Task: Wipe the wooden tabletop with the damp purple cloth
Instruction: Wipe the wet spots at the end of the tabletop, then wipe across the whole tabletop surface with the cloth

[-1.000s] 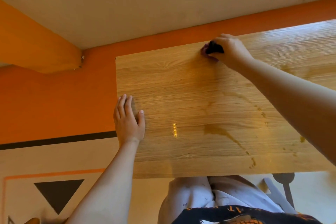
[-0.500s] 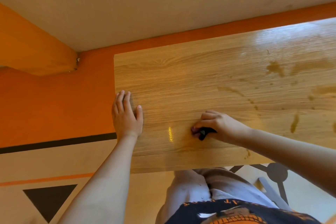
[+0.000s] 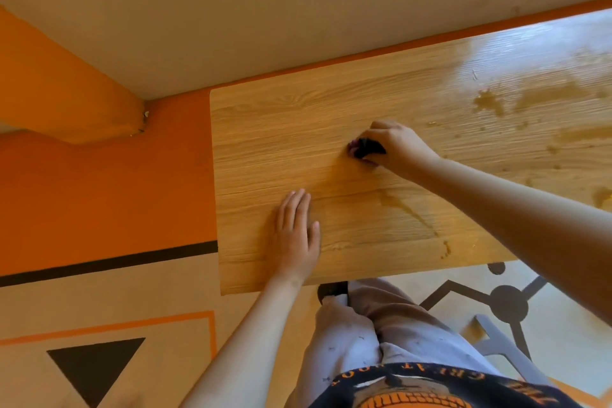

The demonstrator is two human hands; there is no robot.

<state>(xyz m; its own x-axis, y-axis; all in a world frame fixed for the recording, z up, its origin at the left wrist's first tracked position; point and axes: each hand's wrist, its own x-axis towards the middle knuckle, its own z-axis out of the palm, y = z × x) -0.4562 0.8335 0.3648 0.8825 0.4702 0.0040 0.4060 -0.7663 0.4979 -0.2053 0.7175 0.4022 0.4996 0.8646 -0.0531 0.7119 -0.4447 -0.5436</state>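
Note:
The wooden tabletop (image 3: pixel 271 149) fills the middle and right of the head view, its left edge near the orange wall. My right hand (image 3: pixel 395 144) presses a small bunched purple cloth (image 3: pixel 366 147) on the wood near the table's middle; most of the cloth is hidden under my fingers. My left hand (image 3: pixel 296 235) lies flat on the tabletop near the front edge, fingers together, holding nothing. Wet streaks and blotches (image 3: pixel 490 103) mark the surface on the right, and a thin wet trail (image 3: pixel 410 212) runs toward the front edge.
An orange and beige wall (image 3: pixel 99 175) stands left of and behind the table. My legs in grey trousers (image 3: pixel 361 334) are below the front edge. A grey chair (image 3: pixel 500 341) and the dark table base (image 3: pixel 508 303) sit on the floor at the right.
My right hand with the cloth swept from the far edge toward the front edge, then back up to the table's middle. My left hand now lies further in from the table's left edge.

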